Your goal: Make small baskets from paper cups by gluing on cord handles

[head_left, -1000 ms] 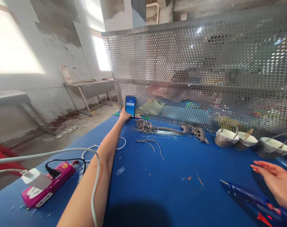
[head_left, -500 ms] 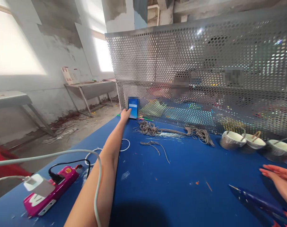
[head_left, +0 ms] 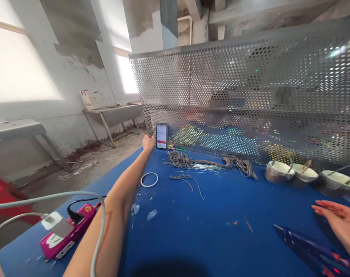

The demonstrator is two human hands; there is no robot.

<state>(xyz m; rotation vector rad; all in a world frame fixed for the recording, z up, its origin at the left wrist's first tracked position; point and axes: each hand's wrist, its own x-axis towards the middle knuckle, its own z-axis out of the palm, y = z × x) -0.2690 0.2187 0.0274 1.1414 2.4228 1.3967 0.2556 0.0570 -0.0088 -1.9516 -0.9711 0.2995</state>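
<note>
My left hand (head_left: 148, 142) is stretched far out to the table's back left corner, its fingers curled, close beside the left edge of a phone (head_left: 161, 137). The phone stands upright against the mesh panel and shows a white screen with digits and a red bar. At the right, my right hand (head_left: 337, 221) hovers with fingers extended and nothing in it. Just below it lies a dark blue glue gun (head_left: 304, 244) with a pointed metal nozzle and a small red light. Bundles of grey cord (head_left: 179, 159) and a loose cord piece (head_left: 189, 179) lie mid-table.
A perforated metal panel (head_left: 235, 84) borders the blue table (head_left: 192, 231) at the back. Small white-lined baskets (head_left: 278, 171) stand at the right. A white ring (head_left: 149, 180) lies near my forearm. A magenta power strip (head_left: 68, 234) with a white cable (head_left: 101, 227) sits left.
My left hand has drawn back slightly from the phone, whose screen has gone from blue to white with digits. The view has shifted a little. My right hand stays over the glue gun.
</note>
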